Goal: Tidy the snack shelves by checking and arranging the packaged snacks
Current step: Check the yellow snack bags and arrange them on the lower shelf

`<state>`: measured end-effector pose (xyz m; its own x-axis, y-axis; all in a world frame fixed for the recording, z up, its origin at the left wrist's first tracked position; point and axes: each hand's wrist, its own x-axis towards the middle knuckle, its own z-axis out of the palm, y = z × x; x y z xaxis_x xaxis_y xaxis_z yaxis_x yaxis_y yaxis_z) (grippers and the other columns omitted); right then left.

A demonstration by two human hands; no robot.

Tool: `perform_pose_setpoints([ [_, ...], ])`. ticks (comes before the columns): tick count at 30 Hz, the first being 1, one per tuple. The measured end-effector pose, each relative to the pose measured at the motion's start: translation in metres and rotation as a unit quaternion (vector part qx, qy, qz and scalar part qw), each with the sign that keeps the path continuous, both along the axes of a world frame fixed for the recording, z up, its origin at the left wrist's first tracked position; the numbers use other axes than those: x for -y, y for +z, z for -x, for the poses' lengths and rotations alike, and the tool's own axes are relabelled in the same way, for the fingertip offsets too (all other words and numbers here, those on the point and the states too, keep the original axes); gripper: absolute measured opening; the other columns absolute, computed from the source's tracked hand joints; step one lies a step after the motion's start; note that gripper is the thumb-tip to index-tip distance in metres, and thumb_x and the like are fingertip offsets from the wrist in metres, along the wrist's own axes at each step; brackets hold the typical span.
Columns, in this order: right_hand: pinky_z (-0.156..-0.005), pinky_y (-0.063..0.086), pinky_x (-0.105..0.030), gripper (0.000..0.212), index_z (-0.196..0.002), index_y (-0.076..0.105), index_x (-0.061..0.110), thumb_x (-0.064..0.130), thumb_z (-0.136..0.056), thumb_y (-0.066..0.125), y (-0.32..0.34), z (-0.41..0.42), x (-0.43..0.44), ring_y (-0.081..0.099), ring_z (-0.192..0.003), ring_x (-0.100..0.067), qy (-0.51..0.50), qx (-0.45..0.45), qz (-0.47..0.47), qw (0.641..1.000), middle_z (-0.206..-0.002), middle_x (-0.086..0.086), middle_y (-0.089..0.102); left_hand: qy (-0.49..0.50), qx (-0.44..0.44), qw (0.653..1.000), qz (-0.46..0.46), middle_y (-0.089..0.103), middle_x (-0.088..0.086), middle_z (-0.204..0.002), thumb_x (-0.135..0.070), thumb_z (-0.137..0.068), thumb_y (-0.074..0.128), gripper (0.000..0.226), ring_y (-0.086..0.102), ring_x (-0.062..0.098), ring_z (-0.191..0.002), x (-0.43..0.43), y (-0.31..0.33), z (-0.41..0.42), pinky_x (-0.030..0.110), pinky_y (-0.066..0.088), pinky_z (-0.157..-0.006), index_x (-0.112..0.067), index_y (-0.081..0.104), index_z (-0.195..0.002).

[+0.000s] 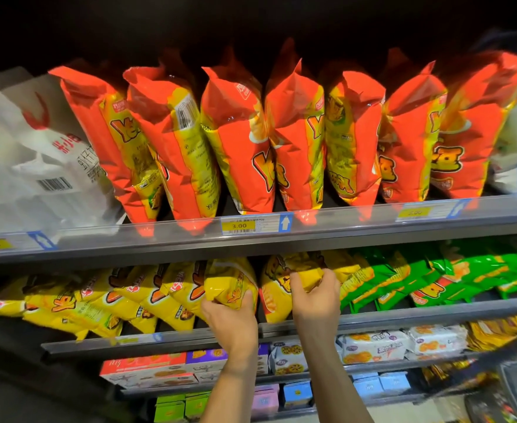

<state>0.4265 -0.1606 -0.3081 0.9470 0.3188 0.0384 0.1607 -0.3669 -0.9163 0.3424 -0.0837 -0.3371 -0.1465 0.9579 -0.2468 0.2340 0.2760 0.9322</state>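
Observation:
A row of yellow snack bags [104,303] leans along the second shelf [403,315]. My left hand [231,315] grips one yellow bag [229,285] from below, near the shelf's middle. Just to the right, my right hand [315,296] holds the neighbouring yellow bag [284,276], fingers curled round its lower front. Both arms reach up from the bottom of the view. Red-orange snack bags [239,138] stand upright in a row on the top shelf [251,239].
White bags [31,160] lie at the top shelf's left end. Green snack bags [452,276] fill the second shelf's right part. Boxed and wrapped biscuits [373,346] sit on the lower shelves. A yellow price tag [239,225] reads 3.00.

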Motion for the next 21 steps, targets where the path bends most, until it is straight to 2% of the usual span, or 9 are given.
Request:
perform_pose_setpoints([
  [3, -0.088, 0.051, -0.042, 0.059, -0.138, 0.052, 0.008, 0.043, -0.095, 0.073, 0.004, 0.002, 0.007, 0.06, -0.107, -0.031, 0.002, 0.006, -0.014, 1.0, -0.122, -0.008, 0.057, -0.006, -0.001, 1.0, 0.007, 0.056, 0.02, -0.137, -0.023, -0.079, 0.093, 0.08, 0.057, 0.042, -0.128, 0.001, -0.001, 0.003, 0.053, 0.051, -0.103, -0.002, 0.044, -0.138],
  [7, -0.094, 0.05, -0.041, 0.062, -0.142, 0.051, 0.012, 0.047, -0.095, 0.072, 0.014, 0.001, 0.019, 0.058, -0.115, -0.027, -0.003, -0.004, -0.029, 1.0, -0.13, -0.006, 0.056, -0.018, 0.021, 1.0, 0.008, 0.056, 0.015, -0.139, -0.023, -0.081, 0.092, 0.077, 0.058, 0.034, -0.129, 0.006, 0.0, 0.009, 0.047, 0.051, -0.104, -0.007, 0.045, -0.14],
  [11, -0.094, 0.052, -0.045, 0.057, -0.134, 0.054, 0.016, 0.052, -0.094, 0.071, 0.027, -0.003, 0.033, 0.06, -0.112, -0.026, -0.009, -0.012, -0.043, 0.999, -0.125, -0.003, 0.056, -0.019, 0.035, 0.999, 0.009, 0.055, 0.014, -0.146, -0.026, -0.081, 0.092, 0.085, 0.057, 0.031, -0.132, 0.017, 0.005, 0.017, 0.043, 0.049, -0.107, -0.009, 0.042, -0.147],
  [15, -0.094, 0.053, -0.047, 0.052, -0.126, 0.056, 0.02, 0.057, -0.092, 0.071, 0.038, -0.01, 0.06, 0.061, -0.108, -0.024, -0.002, -0.004, -0.069, 0.998, -0.119, -0.002, 0.06, -0.032, 0.031, 0.999, 0.008, 0.052, 0.012, -0.147, -0.033, -0.082, 0.09, 0.088, 0.06, 0.03, -0.126, 0.031, 0.015, 0.027, 0.05, 0.054, -0.105, -0.012, 0.037, -0.149],
  [18, -0.089, 0.057, -0.052, 0.048, -0.117, 0.056, 0.029, 0.064, -0.088, 0.07, 0.042, -0.019, 0.085, 0.064, -0.101, -0.022, 0.024, -0.007, -0.082, 0.996, -0.11, 0.001, 0.064, -0.047, 0.03, 0.998, -0.006, 0.049, 0.011, -0.149, -0.038, -0.083, 0.088, 0.091, 0.058, 0.03, -0.127, 0.043, 0.025, 0.035, 0.05, 0.052, -0.106, -0.015, 0.034, -0.152],
  [21, -0.082, 0.058, -0.047, 0.039, -0.11, 0.058, 0.03, 0.058, -0.088, 0.075, 0.047, -0.025, 0.113, 0.067, -0.095, -0.018, 0.058, -0.026, -0.101, 0.993, -0.103, 0.002, 0.068, -0.058, 0.038, 0.997, -0.021, 0.046, 0.01, -0.149, -0.043, -0.084, 0.087, 0.093, 0.055, 0.03, -0.13, 0.061, 0.042, 0.04, 0.048, 0.05, -0.107, -0.016, 0.032, -0.153],
])
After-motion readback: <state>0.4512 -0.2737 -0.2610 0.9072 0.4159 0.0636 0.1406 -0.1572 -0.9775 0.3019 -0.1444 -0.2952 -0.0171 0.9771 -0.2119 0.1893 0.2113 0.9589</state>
